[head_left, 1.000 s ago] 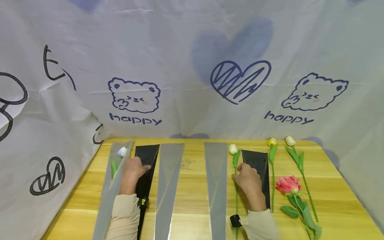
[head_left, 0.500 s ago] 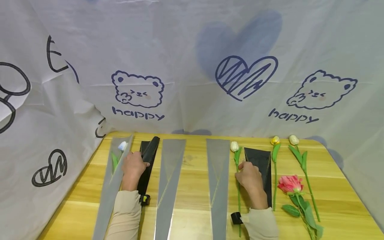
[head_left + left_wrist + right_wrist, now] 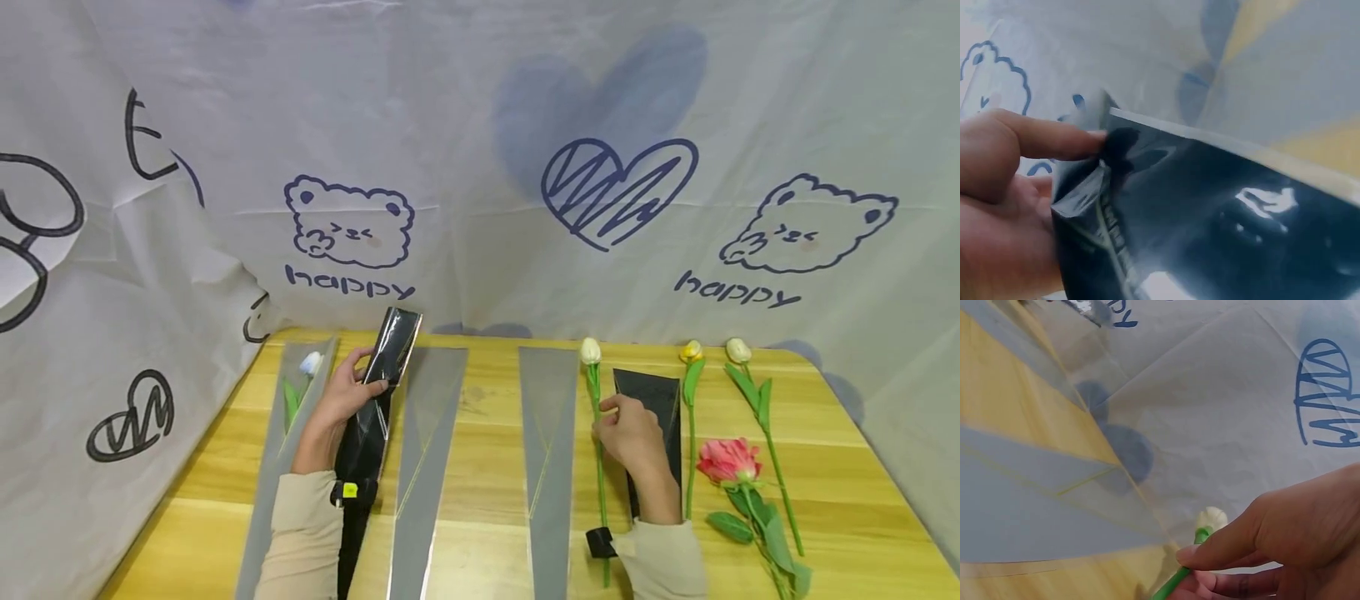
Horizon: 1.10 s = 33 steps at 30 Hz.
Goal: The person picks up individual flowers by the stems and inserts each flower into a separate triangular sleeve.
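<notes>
My left hand [image 3: 345, 398] grips the upper part of a long black flower sleeve [image 3: 396, 346], thumb on its near face. That sleeve's top end is raised off the table, and in the left wrist view its glossy black film [image 3: 1229, 212] fills the lower right. My right hand [image 3: 633, 433] pinches the green stem of a white tulip [image 3: 591, 352] between thumb and fingers. The bloom [image 3: 1213, 518] shows just beyond the thumb in the right wrist view. Beneath the right forearm lies a second black sleeve [image 3: 648, 396], partly hidden.
A grey sleeve [image 3: 264, 508] with a pale blue tulip [image 3: 311, 362] lies at left. Two more grey sleeves [image 3: 431, 408] [image 3: 546, 417] lie mid-table. On the right are a yellow tulip [image 3: 692, 351], another white tulip [image 3: 738, 350] and a pink flower [image 3: 729, 460].
My left hand has lifted the black sleeve's top end up off the table, after its edge first curled over. The white tulip's head has risen slightly in my right hand.
</notes>
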### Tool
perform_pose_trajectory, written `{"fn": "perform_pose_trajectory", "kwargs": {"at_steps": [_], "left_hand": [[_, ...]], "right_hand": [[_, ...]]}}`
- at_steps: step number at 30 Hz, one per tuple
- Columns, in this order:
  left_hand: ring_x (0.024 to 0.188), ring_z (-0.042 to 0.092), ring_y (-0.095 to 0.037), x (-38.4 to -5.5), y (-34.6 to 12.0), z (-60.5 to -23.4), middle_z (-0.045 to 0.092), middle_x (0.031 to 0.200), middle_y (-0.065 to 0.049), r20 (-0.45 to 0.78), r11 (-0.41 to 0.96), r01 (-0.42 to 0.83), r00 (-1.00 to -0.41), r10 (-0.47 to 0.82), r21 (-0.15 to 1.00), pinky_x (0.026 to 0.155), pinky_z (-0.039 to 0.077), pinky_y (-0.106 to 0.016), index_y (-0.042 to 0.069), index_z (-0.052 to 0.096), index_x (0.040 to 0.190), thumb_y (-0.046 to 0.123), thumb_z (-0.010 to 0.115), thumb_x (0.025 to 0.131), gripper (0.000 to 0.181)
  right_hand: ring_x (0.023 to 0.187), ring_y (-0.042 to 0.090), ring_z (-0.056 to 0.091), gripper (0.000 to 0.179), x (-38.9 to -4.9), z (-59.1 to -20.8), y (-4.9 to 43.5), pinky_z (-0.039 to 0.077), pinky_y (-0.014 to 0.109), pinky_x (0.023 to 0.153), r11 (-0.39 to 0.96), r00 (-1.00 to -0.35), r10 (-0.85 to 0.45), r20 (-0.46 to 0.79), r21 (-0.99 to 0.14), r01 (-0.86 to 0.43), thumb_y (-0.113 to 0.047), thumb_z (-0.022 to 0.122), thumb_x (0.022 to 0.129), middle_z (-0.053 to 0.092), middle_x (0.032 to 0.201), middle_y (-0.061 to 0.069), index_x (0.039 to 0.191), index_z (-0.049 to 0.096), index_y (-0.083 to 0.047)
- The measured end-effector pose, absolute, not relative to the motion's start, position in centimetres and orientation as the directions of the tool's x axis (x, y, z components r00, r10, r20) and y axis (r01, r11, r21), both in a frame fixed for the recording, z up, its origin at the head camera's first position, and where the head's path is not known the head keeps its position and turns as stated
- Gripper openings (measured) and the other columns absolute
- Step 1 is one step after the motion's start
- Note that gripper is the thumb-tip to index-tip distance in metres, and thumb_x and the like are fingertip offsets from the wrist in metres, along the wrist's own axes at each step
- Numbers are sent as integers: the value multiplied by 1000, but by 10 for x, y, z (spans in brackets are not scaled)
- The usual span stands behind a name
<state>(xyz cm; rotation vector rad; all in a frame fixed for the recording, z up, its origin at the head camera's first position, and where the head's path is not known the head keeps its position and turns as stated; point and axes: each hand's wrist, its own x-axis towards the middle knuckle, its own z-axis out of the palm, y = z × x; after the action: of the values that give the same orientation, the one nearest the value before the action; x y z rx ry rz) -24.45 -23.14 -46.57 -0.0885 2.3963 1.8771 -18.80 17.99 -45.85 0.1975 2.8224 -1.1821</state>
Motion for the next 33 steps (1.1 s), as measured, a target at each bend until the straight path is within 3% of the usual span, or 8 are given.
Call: {"fn": "perform_pose_trajectory", "kwargs": {"at_steps": [3,7,12,15,20,24,28,33], "left_hand": [[88,66,-19,-248,-227,-462,55,130,-35,-133,143,-124,-990,56,982,70,55,-31,3,29,157,-2,56,100,63],[88,67,-17,-248,-220,-458,55,125,-25,-165,92,-153,-977,137,984,75,56,-32,6,22,160,22,52,109,61],[107,55,-15,-248,-210,-457,46,129,-13,-145,-68,-163,-965,217,984,89,50,-27,-2,27,153,48,30,111,66],[105,54,-13,-250,-206,-456,48,125,-8,-129,-135,-157,-972,195,978,89,50,-26,-9,31,149,39,27,113,60],[96,64,-9,-250,-205,-458,61,122,-10,-146,-157,-172,-975,165,973,83,55,-24,-11,24,156,9,41,111,52],[85,69,-11,-251,-205,-459,66,112,-8,-183,-198,-213,-971,156,957,73,58,-25,-4,30,154,2,52,105,55],[81,69,-14,-250,-201,-458,64,102,-4,-179,-275,-222,-968,174,936,70,58,-27,8,33,144,-6,52,101,49],[100,68,-16,-248,-197,-455,59,127,-6,-116,-331,-200,-960,256,922,84,57,-30,17,22,156,-16,42,100,68]], "right_hand": [[57,19,52,34,-187,-454,182,38,33,52,700,-993,99,-67,-704,118,-9,60,98,61,80,7,129,62,5],[54,18,47,33,-185,-448,185,36,32,51,692,-994,104,-14,-717,82,-8,56,99,62,82,8,129,62,4],[58,18,51,30,-185,-441,186,40,32,54,678,-990,99,96,-735,-4,-6,55,98,66,87,11,125,64,4],[66,20,61,29,-186,-437,185,47,32,57,662,-979,117,166,-748,-48,-4,57,97,68,88,13,123,65,4],[77,23,68,29,-186,-433,184,51,29,62,616,-964,156,216,-784,-75,-3,60,96,70,91,14,124,66,3],[74,18,67,28,-186,-430,183,51,22,60,570,-947,189,261,-814,-111,0,61,95,70,92,15,122,67,3],[77,19,67,28,-185,-426,182,50,16,59,545,-919,229,321,-825,-152,1,65,94,72,95,16,122,67,3],[79,9,64,26,-186,-422,182,47,11,62,527,-873,285,396,-825,-203,-2,69,95,73,96,15,120,70,1]]}}
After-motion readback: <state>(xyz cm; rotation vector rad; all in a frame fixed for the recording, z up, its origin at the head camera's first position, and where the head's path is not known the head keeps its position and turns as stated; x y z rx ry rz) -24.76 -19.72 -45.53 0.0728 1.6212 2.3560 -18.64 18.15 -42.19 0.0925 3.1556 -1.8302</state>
